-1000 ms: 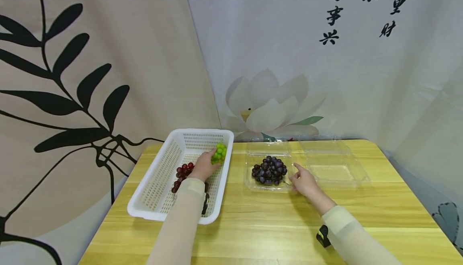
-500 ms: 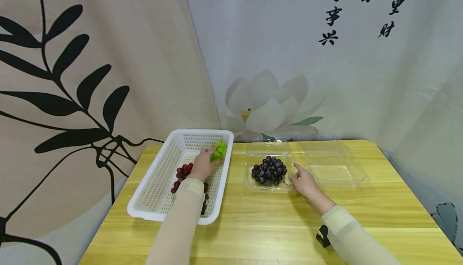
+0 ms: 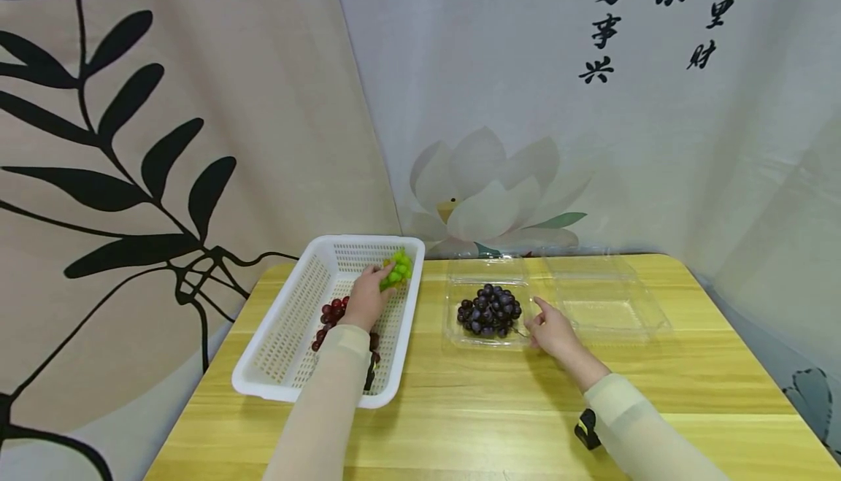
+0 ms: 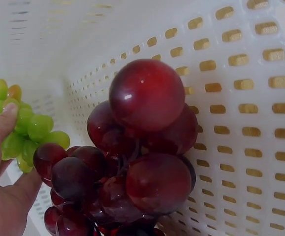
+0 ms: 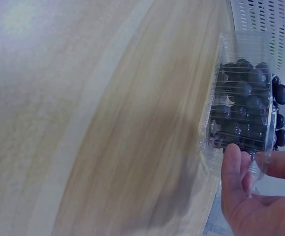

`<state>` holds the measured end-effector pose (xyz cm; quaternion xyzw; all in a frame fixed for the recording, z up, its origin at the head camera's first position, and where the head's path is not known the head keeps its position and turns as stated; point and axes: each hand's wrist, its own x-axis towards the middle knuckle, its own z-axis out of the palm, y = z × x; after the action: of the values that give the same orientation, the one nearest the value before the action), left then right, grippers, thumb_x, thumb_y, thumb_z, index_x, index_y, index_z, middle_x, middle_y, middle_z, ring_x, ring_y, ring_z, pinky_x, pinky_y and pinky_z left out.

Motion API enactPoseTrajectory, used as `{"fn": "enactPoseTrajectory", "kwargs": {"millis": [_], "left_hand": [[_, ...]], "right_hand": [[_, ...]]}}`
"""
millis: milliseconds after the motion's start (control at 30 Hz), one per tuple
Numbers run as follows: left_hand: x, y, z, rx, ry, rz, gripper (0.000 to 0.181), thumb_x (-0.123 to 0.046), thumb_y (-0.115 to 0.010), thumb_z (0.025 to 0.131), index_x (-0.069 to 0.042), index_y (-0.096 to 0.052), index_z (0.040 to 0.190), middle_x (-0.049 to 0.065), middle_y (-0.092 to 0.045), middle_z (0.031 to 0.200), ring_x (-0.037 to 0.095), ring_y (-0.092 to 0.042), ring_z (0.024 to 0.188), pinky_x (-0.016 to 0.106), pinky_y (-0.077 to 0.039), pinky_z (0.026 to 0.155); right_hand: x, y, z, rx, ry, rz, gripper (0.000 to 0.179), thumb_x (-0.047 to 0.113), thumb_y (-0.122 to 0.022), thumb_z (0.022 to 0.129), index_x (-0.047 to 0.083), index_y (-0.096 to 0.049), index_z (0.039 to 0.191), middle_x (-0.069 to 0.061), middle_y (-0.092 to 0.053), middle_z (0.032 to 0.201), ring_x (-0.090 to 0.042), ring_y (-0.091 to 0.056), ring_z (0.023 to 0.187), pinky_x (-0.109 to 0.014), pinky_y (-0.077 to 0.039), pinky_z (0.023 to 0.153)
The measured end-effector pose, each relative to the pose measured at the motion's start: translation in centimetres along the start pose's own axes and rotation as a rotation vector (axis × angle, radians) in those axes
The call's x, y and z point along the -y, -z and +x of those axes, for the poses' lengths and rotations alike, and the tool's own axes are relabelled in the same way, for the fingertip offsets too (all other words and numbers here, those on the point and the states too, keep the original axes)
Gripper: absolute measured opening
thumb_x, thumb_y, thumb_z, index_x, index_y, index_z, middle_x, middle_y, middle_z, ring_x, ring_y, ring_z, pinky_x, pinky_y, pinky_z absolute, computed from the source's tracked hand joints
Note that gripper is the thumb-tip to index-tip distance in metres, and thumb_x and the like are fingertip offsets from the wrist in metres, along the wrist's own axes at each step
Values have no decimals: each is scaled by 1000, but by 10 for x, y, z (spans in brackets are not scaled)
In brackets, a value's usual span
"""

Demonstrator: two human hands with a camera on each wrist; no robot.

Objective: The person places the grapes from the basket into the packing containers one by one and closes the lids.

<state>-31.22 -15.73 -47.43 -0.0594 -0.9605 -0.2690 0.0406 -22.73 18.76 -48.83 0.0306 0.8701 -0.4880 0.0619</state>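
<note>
In the head view, my left hand (image 3: 366,297) reaches into a white perforated basket (image 3: 263,353) and pinches a bunch of green grapes (image 3: 398,269) near its right wall. The left wrist view shows the thumb on the near side of the green grapes (image 4: 31,125). Red grapes (image 4: 147,96) lie beside that hand, partly hidden under the wrist in the head view. My right hand (image 3: 550,329) holds the right edge of a clear plastic box (image 3: 453,331) between thumb and fingers. Inside this box sits a bunch of dark purple grapes (image 3: 489,311).
A second clear plastic box (image 3: 607,313), lid raised, stands right of the first on the wooden table (image 3: 486,422). Both lids lean back toward the printed curtain (image 3: 296,101) behind the table. The basket's raised rim borders the left hand.
My left hand has shifted slightly left and back, and the green grapes have tipped and moved a little with it. The right hand and the boxes have stayed in place.
</note>
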Motion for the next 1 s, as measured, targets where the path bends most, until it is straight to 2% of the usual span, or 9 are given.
{"fn": "enactPoseTrajectory", "kwargs": {"millis": [200,500,667,867,1000], "left_hand": [[0,4,1,-32,-33,-14,59,-19,-66,89,-27,-42,143,9,-46,134,28,-50,121,40,-46,101],[-7,22,0,-108,-71,-46,58,-17,-66,89,-26,-44,142,9,-46,135,29,-50,120,41,-46,100],[-7,28,1,-174,-113,-42,58,-17,-67,88,-24,-45,141,10,-48,132,29,-51,117,42,-46,100],[-6,29,3,-295,-161,-63,60,-13,-68,87,-25,-46,141,10,-49,129,30,-51,115,44,-47,97],[-8,32,4,-379,-215,-60,58,-13,-68,87,-24,-47,141,11,-49,128,33,-50,114,46,-46,98]], "right_hand": [[0,-2,1,-9,-23,-39,60,5,-52,95,-5,-23,146,-7,-48,75,-21,-58,55,-32,-51,52],[0,-1,0,-14,-12,-53,61,5,-53,94,-7,-23,146,-8,-50,76,-23,-59,56,-37,-54,54],[0,-1,0,-11,-12,-55,61,4,-53,94,-7,-23,146,-7,-50,76,-21,-57,55,-36,-54,55],[0,-2,1,-6,-17,-49,61,4,-53,94,-7,-22,146,-8,-49,76,-19,-58,55,-36,-55,56],[-1,-2,2,-6,-14,-53,61,4,-53,94,-7,-22,146,-8,-49,76,-20,-59,55,-35,-56,55]]}}
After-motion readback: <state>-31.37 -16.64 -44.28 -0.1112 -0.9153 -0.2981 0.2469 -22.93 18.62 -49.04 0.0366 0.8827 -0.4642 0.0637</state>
